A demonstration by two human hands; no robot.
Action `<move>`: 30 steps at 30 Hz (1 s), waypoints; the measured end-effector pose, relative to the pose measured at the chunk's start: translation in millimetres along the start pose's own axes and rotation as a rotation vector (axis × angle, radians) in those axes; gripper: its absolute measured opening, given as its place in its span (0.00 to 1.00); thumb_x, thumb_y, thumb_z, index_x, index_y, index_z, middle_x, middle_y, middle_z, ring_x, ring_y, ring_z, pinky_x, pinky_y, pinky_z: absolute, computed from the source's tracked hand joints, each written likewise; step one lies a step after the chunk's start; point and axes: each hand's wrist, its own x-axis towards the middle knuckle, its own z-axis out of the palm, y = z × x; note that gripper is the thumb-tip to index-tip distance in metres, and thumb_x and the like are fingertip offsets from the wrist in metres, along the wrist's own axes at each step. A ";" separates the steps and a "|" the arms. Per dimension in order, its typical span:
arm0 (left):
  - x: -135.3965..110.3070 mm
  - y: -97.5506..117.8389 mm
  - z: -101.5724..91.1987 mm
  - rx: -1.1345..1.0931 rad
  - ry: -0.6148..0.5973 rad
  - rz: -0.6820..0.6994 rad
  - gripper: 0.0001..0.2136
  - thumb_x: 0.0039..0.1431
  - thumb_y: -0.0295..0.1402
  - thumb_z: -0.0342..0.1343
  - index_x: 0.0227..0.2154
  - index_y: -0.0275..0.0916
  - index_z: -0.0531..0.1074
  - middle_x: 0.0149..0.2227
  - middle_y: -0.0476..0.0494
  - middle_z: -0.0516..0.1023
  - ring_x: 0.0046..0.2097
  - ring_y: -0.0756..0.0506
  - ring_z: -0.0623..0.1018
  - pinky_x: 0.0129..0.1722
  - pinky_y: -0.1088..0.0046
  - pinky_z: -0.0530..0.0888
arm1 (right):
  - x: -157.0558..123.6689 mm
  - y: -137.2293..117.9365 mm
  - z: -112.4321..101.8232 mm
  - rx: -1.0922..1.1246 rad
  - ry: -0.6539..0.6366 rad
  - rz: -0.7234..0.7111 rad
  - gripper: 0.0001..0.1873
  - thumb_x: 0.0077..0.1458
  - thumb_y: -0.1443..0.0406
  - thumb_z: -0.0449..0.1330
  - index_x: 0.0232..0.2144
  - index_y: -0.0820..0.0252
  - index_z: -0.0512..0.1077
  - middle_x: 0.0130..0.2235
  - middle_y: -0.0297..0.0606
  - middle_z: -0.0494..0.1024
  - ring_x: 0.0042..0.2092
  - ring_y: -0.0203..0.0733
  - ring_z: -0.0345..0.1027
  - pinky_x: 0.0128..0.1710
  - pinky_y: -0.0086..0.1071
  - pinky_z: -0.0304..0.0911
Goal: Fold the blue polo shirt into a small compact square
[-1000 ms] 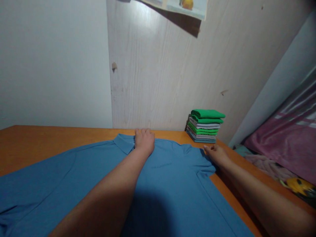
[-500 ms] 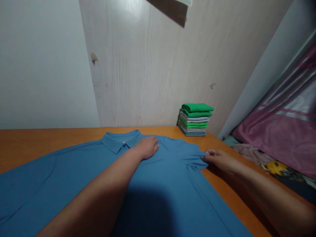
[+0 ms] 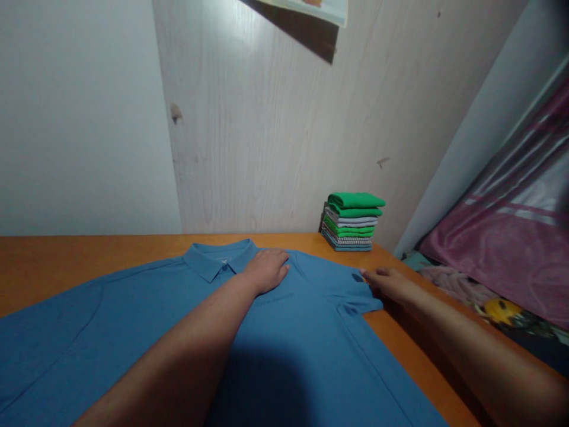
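Note:
A blue polo shirt [image 3: 146, 320] lies spread flat, collar away from me, on an orange wooden table [image 3: 66, 255]. My left hand [image 3: 267, 270] rests palm down on the shirt just right of the collar, fingers stretched out and close together. At the table's right edge my right hand [image 3: 389, 281] pinches the hem of the shirt's short right sleeve [image 3: 355, 290].
A stack of folded green, grey and blue shirts [image 3: 353, 220] stands at the table's far right corner against a pale wood-grain wall. To the right, below the table's edge, lie purple bedding [image 3: 502, 249] and a yellow object [image 3: 500, 309].
My left hand slid from the collar to the shirt's chest right of it. My right hand stayed at the right sleeve, tugging its hem. My view shifted slightly.

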 end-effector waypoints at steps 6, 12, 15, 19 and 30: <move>0.2 3.0 1.6 -0.037 -0.149 -0.024 0.27 0.69 0.50 0.41 0.65 0.45 0.62 0.69 0.40 0.60 0.69 0.35 0.59 0.65 0.50 0.56 | 9.0 -10.9 15.2 -0.124 -0.022 -0.158 0.19 0.41 0.53 0.69 0.18 0.57 0.65 0.17 0.29 0.66 0.22 0.34 0.58 0.22 0.28 0.48; -0.1 7.9 0.4 -0.053 -0.147 -0.052 0.27 0.69 0.52 0.39 0.67 0.50 0.58 0.71 0.42 0.55 0.71 0.34 0.54 0.66 0.45 0.51 | 15.1 -11.5 22.9 0.034 0.120 -0.195 0.13 0.46 0.57 0.61 0.22 0.56 0.62 0.18 0.27 0.62 0.22 0.33 0.54 0.20 0.28 0.46; 0.5 11.0 0.8 -0.072 -0.186 -0.015 0.27 0.69 0.52 0.37 0.66 0.53 0.59 0.71 0.45 0.54 0.71 0.33 0.52 0.65 0.40 0.48 | 14.4 -10.8 26.0 0.161 0.184 -0.192 0.14 0.47 0.55 0.60 0.24 0.55 0.60 0.19 0.26 0.59 0.21 0.33 0.52 0.19 0.28 0.45; 1.3 12.6 2.9 -0.094 -0.269 -0.024 0.29 0.68 0.56 0.36 0.67 0.54 0.57 0.72 0.45 0.51 0.72 0.31 0.49 0.64 0.36 0.46 | 10.0 -14.4 28.6 0.245 0.168 -0.186 0.16 0.47 0.52 0.60 0.26 0.54 0.60 0.20 0.25 0.59 0.21 0.33 0.52 0.19 0.27 0.46; 9.6 1.5 -7.2 -0.432 -0.115 -0.140 0.29 0.70 0.52 0.32 0.58 0.47 0.72 0.62 0.47 0.71 0.65 0.41 0.67 0.63 0.59 0.62 | -54.5 -104.7 10.5 -0.244 0.350 -0.661 0.15 0.59 0.53 0.57 0.39 0.55 0.74 0.28 0.36 0.76 0.29 0.40 0.67 0.29 0.30 0.56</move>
